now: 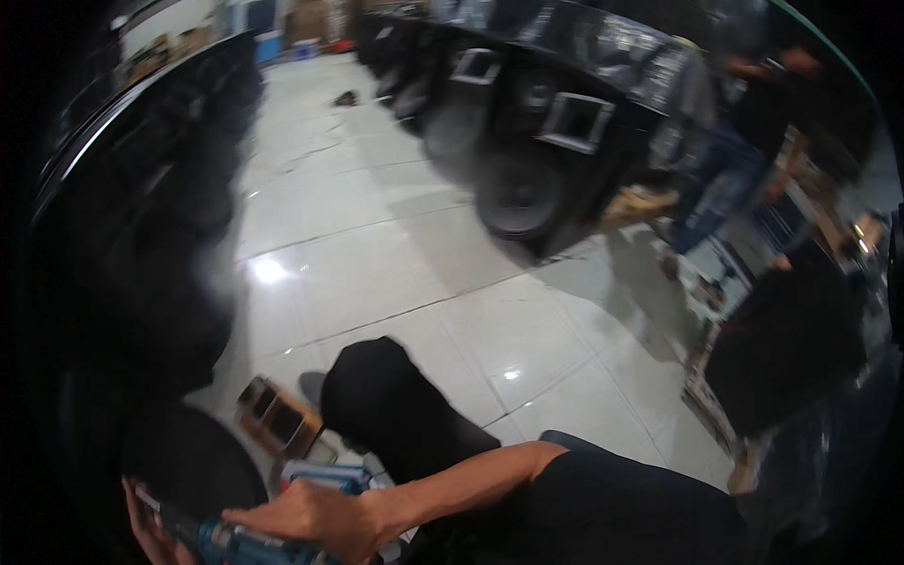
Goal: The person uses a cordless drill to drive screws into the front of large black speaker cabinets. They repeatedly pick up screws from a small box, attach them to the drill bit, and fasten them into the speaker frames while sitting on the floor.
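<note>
Hands near each other at the lower left, the right hand (315, 518) wrapped around a teal power driver (250, 549).

The driver sits at the bottom edge of the view, its dark nose aimed left toward the left hand (144, 529), whose fingers show beside a black round disc (202, 457); whether they grip anything is too dim to tell. Just past the right hand is a blue-and-white block (325, 476), and beyond that an orange-brown piece with dark panels (280, 414) near the person's black-clad leg (395, 405). Across the pale tiled floor (395, 282) stands a row of black speaker cabinets (523, 179), blurred, with another person (725, 169) in jeans at the right.
</note>
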{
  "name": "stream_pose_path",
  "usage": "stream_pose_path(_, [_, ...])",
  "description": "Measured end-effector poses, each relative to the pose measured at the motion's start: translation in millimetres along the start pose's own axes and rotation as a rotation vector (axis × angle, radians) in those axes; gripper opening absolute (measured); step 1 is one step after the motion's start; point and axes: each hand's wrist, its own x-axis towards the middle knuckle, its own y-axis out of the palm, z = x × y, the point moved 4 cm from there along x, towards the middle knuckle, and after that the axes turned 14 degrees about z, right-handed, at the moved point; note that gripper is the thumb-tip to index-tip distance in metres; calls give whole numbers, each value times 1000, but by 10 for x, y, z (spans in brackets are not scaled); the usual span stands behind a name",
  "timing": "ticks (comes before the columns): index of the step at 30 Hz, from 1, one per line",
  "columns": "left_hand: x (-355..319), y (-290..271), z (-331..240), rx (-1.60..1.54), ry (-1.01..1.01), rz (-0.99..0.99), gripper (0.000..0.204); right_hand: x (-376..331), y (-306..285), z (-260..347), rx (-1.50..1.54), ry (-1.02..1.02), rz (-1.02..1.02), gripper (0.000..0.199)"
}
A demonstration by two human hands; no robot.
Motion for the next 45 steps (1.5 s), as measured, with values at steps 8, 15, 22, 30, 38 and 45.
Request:
stream_pose_path(8, [-274,-57,-425,-208,-200,-39,34,64,107,31,-151,-89,228,60])
stream_pose_path(15, [-705,-534,-543,-280,-1,-179,29,290,660,75,-356,-191,365,69])
stream_pose_path(22, [-926,-919,-465,-384,169,-275,25,-4,1221,-354,-30,-167,518,60])
stream_pose_path(30, [-853,-1444,-262,-439,155,-379,23,606,1542,-210,-123,-302,409,62])
stream_pose_path(38, [-738,-1588,-221,-422,199,-303,22,728,1622,-335,-142,-284,460,62])
stream_pose_path(45, [-618,-1646,-206,-471,227,-276,19,718,1652,-492,-108,-304,448,57])
